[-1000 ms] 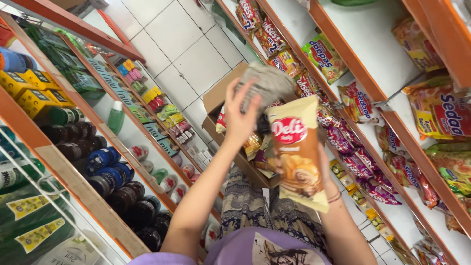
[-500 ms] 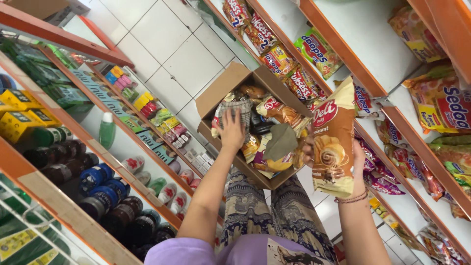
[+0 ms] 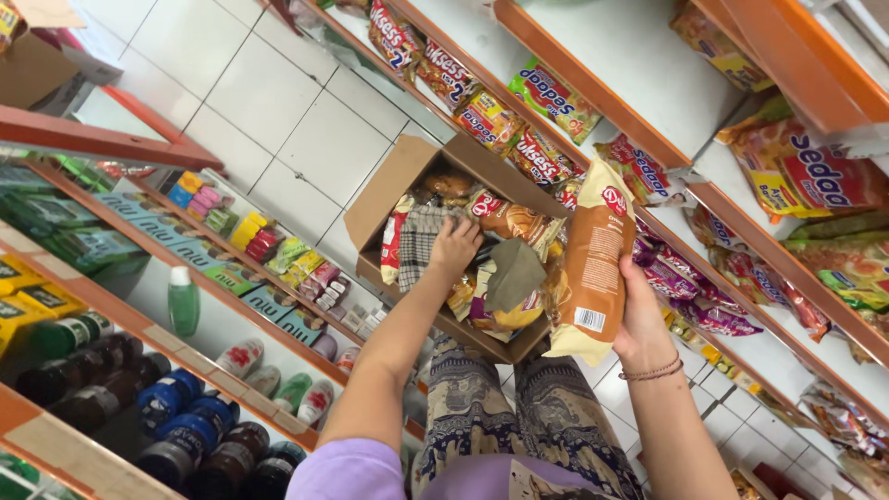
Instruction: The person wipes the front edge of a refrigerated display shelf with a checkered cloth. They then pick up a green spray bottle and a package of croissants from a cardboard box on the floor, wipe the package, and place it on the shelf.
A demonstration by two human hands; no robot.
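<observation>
- Right hand (image 3: 639,319) clasped round a tall orange-brown snack bag (image 3: 591,264), held upright just right of the cardboard box (image 3: 394,181).
- Left hand (image 3: 454,245) reaching into the box, fingers curled onto a checked packet (image 3: 419,239); firm grip or not, cannot tell.
- Beyond the box, white floor tiles (image 3: 306,139).

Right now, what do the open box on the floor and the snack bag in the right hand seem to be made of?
Box: plain brown corrugated cardboard, matte, judging by its stiff folded flaps. Snack bag in the right hand: thin plastic film, probably glossy, since it crinkles and catches light. The left hand reaches into the box.
</observation>
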